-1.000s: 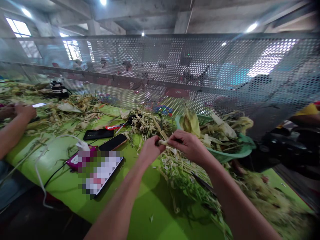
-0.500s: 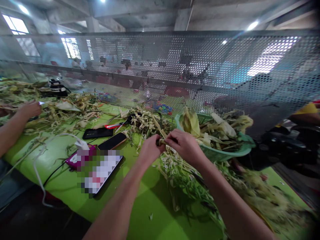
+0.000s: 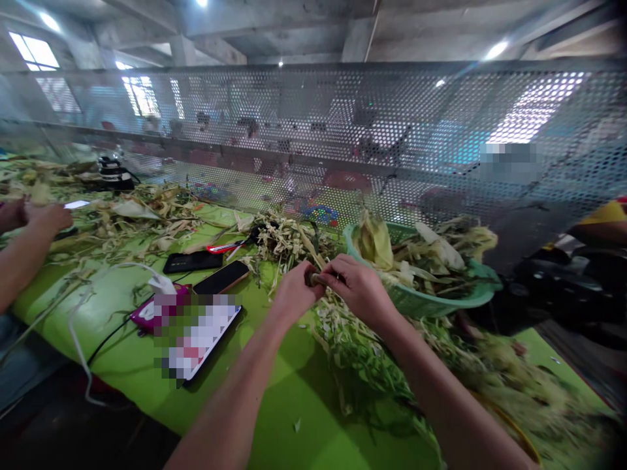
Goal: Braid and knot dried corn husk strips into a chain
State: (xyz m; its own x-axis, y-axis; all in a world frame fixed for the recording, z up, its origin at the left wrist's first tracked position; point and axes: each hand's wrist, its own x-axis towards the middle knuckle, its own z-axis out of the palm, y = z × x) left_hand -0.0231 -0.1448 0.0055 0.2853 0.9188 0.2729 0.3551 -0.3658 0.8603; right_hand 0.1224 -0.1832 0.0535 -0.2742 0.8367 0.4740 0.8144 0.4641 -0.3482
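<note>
My left hand [image 3: 297,292] and my right hand [image 3: 351,281] meet over the green table [image 3: 279,398]. Between them is a small pale, twisted piece of plant husk [image 3: 315,279], partly hidden by the fingers. Both hands are closed on it. Right behind them lies a heap of pale shredded husk [image 3: 287,240]. Green and white plant strips [image 3: 355,356] spread below my right hand. To the right stands a green basket [image 3: 435,305] full of dry husks.
Left of my arms lie a lit phone [image 3: 208,343], two dark phones [image 3: 221,277] [image 3: 192,261], a purple power strip [image 3: 159,307] with cables and a red cutter [image 3: 225,247]. Another person's hands [image 3: 46,219] work at far left. A perforated metal screen [image 3: 294,130] stands behind.
My hands stay together on the husk piece with only a slight shift of the fingers. The other person's hands at far left have moved a little left.
</note>
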